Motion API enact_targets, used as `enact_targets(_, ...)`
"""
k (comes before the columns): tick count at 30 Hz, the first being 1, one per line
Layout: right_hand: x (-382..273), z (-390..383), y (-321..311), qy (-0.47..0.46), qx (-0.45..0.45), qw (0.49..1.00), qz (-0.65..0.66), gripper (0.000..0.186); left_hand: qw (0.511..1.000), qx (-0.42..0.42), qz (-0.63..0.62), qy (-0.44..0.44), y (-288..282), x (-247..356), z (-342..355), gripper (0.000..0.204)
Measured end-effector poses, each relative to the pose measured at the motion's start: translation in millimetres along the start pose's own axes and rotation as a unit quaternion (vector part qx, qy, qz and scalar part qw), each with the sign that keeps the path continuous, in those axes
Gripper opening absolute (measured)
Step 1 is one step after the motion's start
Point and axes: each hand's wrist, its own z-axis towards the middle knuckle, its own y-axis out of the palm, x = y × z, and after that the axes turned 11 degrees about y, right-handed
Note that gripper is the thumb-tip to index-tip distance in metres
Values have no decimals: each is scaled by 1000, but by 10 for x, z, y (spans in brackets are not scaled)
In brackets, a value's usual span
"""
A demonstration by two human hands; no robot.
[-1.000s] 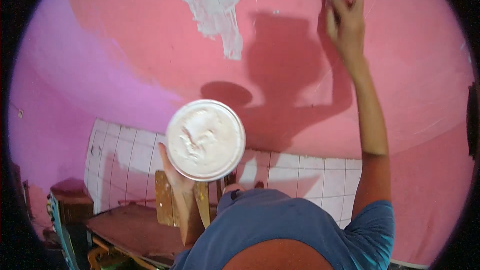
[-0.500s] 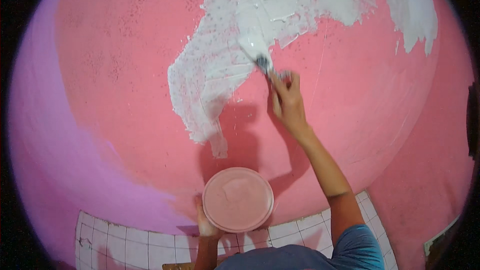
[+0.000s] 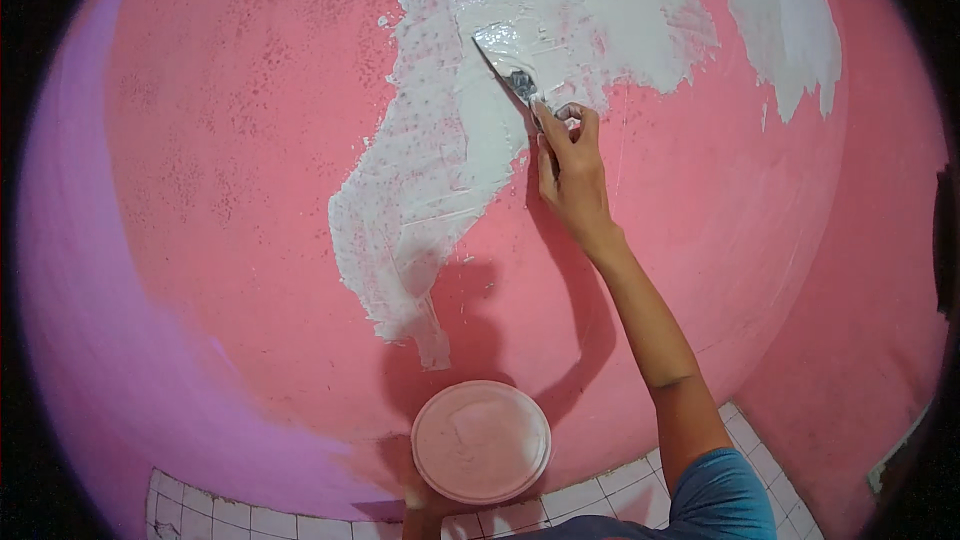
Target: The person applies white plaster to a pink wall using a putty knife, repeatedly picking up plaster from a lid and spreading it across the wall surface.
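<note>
My right hand [image 3: 575, 175] is closed around the handle of a putty knife [image 3: 520, 83]. The blade lies against the pink wall [image 3: 700, 210], over wet white filler [image 3: 550, 0], and carries some on its face. Low in front of me, my left hand [image 3: 415, 490] holds up a round, shallow, pale pink lid-like disc [image 3: 481, 442]. Whitish residue is smeared on the disc's face. Most of the left hand's fingers are hidden behind it. The spread filler runs from the top of the view down to a thin tail above the disc.
A separate white filler patch [image 3: 785, 30] lies at the upper right. Purple paint [image 3: 85, 270] covers the wall's left and lower left. White tiles [image 3: 590, 500] line the bottom. A dark object [image 3: 945, 240] sits at the right edge.
My right hand and the putty knife have moved up the wall through the filler, and the blade has turned so its edge shows. The view has tilted upward; the disc stays in my left hand.
</note>
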Motion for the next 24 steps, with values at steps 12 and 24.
enact_targets(12,159,-1020,-413,54,-64,996,-13,51,1000,15,-11,-22,17,-64,70,80)
enact_targets(24,296,-2,-167,26,-17,998,-63,47,990,-74,-98,-63,-79,-293,108,82)
